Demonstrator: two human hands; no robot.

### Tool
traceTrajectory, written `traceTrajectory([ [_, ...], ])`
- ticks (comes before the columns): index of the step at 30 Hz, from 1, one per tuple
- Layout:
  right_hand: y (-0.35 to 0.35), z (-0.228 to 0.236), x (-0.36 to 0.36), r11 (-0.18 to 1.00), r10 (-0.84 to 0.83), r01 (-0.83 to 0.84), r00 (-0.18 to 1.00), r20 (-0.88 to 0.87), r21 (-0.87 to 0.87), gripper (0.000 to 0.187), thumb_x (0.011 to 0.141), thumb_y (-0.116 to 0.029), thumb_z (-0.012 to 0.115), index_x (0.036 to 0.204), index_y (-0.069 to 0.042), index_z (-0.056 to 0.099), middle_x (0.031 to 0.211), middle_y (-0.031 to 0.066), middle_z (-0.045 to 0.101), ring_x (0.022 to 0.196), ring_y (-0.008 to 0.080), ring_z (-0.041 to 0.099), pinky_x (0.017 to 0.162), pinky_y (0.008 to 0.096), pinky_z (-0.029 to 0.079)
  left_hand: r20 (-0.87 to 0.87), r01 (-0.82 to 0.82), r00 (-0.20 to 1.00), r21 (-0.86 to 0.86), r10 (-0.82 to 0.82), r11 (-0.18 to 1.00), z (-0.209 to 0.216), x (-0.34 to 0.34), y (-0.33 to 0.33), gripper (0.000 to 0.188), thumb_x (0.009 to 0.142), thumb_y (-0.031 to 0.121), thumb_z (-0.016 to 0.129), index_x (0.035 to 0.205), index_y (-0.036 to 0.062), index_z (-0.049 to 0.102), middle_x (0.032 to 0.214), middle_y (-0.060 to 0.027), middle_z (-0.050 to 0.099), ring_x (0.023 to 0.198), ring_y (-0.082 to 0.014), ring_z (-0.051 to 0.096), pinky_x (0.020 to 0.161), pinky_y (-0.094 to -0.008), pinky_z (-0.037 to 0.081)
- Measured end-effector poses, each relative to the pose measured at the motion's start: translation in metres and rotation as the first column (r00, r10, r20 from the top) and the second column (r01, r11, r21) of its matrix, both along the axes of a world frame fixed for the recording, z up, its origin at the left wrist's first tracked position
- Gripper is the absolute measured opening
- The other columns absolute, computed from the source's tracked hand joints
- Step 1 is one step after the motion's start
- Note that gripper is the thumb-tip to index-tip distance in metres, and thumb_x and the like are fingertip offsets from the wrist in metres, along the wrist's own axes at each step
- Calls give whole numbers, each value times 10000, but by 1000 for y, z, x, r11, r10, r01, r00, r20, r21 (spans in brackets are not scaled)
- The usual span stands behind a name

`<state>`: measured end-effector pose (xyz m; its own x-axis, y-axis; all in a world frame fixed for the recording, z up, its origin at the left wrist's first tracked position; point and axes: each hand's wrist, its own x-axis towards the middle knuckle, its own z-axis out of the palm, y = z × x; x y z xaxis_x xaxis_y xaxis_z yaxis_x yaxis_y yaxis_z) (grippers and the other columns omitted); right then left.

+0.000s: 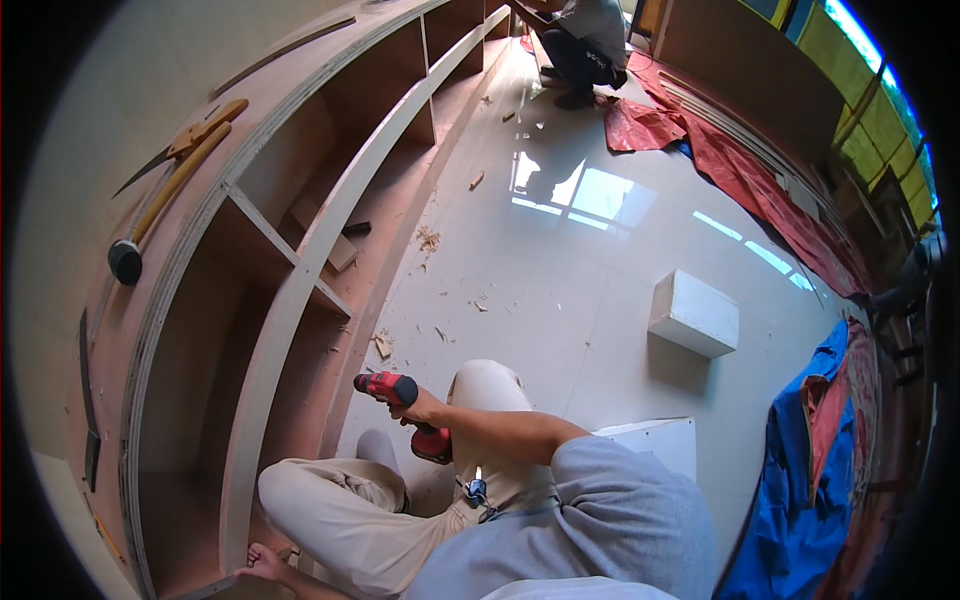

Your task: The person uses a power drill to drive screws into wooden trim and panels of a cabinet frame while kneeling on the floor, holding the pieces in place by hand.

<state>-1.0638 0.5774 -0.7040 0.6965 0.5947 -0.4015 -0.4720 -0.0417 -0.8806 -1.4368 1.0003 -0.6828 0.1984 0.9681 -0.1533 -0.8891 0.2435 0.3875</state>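
Observation:
My right hand [425, 408] is closed round the grip of a red and black cordless drill [385, 388], held above my bent legs. The drill's nose points left, toward the long wooden cabinet frame [268, 365]; its battery [431, 445] hangs below my hand. Low on the left, my left hand [262, 563] has its fingers curled against a wooden strip [232, 584] at a corner of that frame. The cabinet lies along my left side, with open compartments split by wooden dividers [262, 224].
On the cabinet lie a black-headed mallet [125, 262] and a wooden-handled saw [195, 138]. Wood shavings [428, 240] dot the pale floor. A white box [695, 312] stands to the right, near blue [800, 490] and red [720, 170] tarps. Another person [585, 50] crouches at the far end.

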Motion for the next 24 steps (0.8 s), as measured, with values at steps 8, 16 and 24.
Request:
traceTrajectory([
  [8, -1, -14, 3, 1000, 1, 0, 1000, 16, -31, 324, 605, -61, 671, 916, -26, 584, 794, 59, 605, 599, 157, 596, 509, 291, 509, 175, 74, 982, 16, -75, 997, -24, -3, 15, 515, 773, 486, 626, 628, 118, 296, 621, 20, 230, 558, -128, 230, 527, -281, 221],
  [16, 0, 7, 10, 1000, -12, 12, 1000, 17, -14, 312, 608, -67, 672, 904, -37, 577, 767, 50, 590, 582, 157, 581, 521, 285, 506, 139, 25, 989, 121, -42, 992, -6, 19, 16, 471, 806, 435, 614, 605, 120, 327, 606, 30, 213, 563, -117, 231, 534, -280, 217],
  [24, -46, 36, 19, 976, -159, 151, 986, 40, 159, 290, 676, -46, 666, 947, -47, 565, 815, 30, 594, 658, 126, 577, 565, 270, 503, -457, 464, 745, -168, -486, 870, -52, 42, -59, 348, 852, 391, 569, 693, 110, 438, 578, 30, 332, 546, -96, 337, 536, -250, 318],
])
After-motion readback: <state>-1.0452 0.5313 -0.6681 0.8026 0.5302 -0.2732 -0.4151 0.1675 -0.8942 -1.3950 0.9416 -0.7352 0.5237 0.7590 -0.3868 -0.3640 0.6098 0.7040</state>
